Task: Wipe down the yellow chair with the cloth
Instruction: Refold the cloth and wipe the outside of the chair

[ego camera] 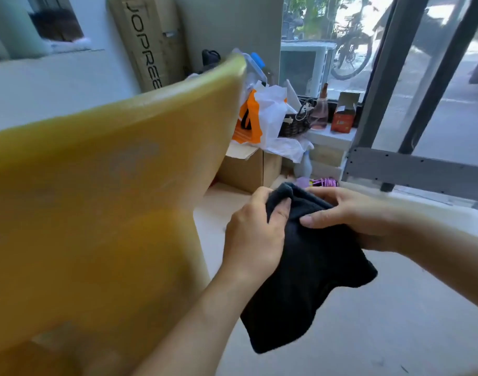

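Note:
The yellow chair point(97, 199) fills the left half of the view, its curved back close to the camera and its top edge running up to the right. To its right I hold a dark cloth point(308, 272) in the air with both hands. My left hand point(255, 234) grips the cloth's upper left corner. My right hand point(349, 215) pinches the upper right part, thumb on top. The rest of the cloth hangs down below my hands. It hangs apart from the chair.
Behind the chair stand cardboard boxes point(248, 169), orange and white bags point(262, 118), a dark basket point(294, 123), a pink bottle point(320, 112) and a red carton point(343, 115) on a low ledge. A glass door with a grey frame point(416, 169) is at right. Pale floor point(395, 321) lies below.

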Available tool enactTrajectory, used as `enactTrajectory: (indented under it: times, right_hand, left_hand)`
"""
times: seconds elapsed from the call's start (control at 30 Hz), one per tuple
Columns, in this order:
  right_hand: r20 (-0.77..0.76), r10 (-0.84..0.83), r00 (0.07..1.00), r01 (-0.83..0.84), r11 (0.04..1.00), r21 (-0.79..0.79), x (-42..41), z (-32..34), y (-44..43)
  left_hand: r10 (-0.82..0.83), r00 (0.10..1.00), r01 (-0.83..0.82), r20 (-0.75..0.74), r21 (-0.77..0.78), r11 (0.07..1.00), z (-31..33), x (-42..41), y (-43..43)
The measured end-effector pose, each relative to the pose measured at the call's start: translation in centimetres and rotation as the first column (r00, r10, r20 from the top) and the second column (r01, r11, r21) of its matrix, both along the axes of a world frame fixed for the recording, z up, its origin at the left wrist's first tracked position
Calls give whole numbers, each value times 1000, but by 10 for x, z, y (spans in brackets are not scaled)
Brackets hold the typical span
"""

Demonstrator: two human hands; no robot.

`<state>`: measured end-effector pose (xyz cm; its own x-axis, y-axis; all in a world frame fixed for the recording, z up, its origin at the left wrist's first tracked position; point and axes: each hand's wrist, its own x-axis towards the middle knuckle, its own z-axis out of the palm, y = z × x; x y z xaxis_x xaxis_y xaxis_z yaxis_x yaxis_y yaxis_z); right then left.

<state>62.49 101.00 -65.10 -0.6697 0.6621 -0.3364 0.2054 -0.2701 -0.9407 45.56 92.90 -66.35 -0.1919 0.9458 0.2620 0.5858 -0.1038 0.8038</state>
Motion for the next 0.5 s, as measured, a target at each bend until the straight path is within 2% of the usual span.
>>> enactTrajectory:
  times: [0.1, 0.17, 0.23, 0.33, 0.43, 0.5]
  right_hand:
    - [-137, 77, 988, -100, 981, -169, 17, -17, 4]
    - [-222, 128, 967, -165, 973, -159, 20, -26, 9]
    - [-311, 141, 940, -179, 979, -98, 16, -32, 13]
    - [-465, 106, 879, -170, 980, -99, 3, -36, 25]
    - [-541, 50, 840, -164, 972, -166, -7, -31, 41]
    - [-569, 144, 810, -271, 952, -144, -4, -22, 51]
  left_hand:
    - [43, 999, -44, 32, 44, 998, -5, 13, 8]
    - [77, 997, -76, -13, 67, 995, -14, 18, 13]
    - [131, 980, -115, -149, 115, 987, -19, 19, 19]
    - [296, 834, -194, -466, 254, 947, -1, 18, 32]
    - [351, 748, -250, -564, 251, 935, 24, 23, 43]
    - [397, 669, -302, -628, 259, 918, 35, 24, 53]
